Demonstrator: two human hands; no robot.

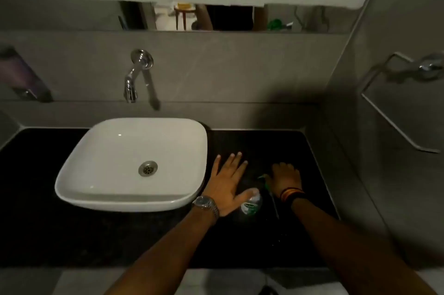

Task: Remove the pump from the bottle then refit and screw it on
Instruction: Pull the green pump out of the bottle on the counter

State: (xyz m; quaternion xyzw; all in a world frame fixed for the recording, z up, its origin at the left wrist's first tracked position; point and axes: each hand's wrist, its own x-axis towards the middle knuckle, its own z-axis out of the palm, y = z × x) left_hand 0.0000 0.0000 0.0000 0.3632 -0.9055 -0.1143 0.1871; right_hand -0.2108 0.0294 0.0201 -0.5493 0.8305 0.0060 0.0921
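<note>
Pump's off, by the look of it: the right hand curls its grip round the green pump, whose thin dip tube trails back toward the near edge. The small clear bottle stands on the glossy black bench, right of the smooth white basin. The left hand lies flat with fingers spread and thumb against the bottle; next, I reckon, steady it, thread the tube in and twist down.

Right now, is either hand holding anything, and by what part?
The right hand is closed over the green pump, gripping its head. The left hand lies open, fingers spread, its thumb against the bottle, not wrapped around it.
</note>
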